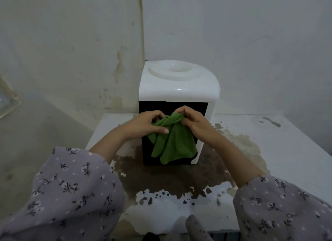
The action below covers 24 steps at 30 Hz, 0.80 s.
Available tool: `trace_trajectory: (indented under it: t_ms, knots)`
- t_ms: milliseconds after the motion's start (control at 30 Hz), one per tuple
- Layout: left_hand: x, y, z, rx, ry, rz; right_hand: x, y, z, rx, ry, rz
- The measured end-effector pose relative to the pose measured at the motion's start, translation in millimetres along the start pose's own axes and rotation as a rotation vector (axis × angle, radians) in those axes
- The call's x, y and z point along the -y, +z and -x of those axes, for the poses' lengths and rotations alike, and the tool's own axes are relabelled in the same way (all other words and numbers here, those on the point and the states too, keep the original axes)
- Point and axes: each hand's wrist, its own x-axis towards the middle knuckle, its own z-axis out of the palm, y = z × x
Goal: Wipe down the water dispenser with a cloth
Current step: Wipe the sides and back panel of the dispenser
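Observation:
A white water dispenser (177, 82) with a black front panel stands on a worn white table, close to the wall corner. Its round bottle seat on top holds no bottle. In front of the black panel hangs a green cloth (173, 143), bunched at its top. My left hand (147, 123) grips the cloth's upper left part, thumb over the fabric. My right hand (195, 121) pinches the cloth's top right edge. Both hands hover just before the panel, and the cloth hides its middle.
The table top (280, 156) is white with large brown patches where the coating has peeled, mostly in front of the dispenser. Stained walls close in behind and to the left. A glass or plastic edge (8, 101) shows at the far left.

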Motion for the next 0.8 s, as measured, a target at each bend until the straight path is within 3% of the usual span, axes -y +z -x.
trace_trajectory:
  t_ms: [167, 300, 400, 533, 800]
  knots:
    - [-7.5, -14.0, 2.3, -0.118, 0.039, 0.289, -8.7, -2.7, 4.9, -0.105, 0.096, -0.094]
    - [-7.8, -13.0, -2.3, -0.252, 0.013, 0.487, -22.2, 0.9, 17.0, 0.024, 0.235, 0.119]
    - [-5.9, -9.4, -5.2, -0.243, 0.022, 0.334, -32.9, 14.4, 24.4, 0.071, 0.298, 0.163]
    - [-6.1, 2.6, -10.0, -0.231, 0.042, 0.113, -28.2, 47.0, 19.5, -0.185, 0.154, 0.071]
    - [0.1, 3.4, -11.6, -0.288, 0.025, 0.076, -45.0, 85.2, 24.5, -0.462, 0.076, 0.132]
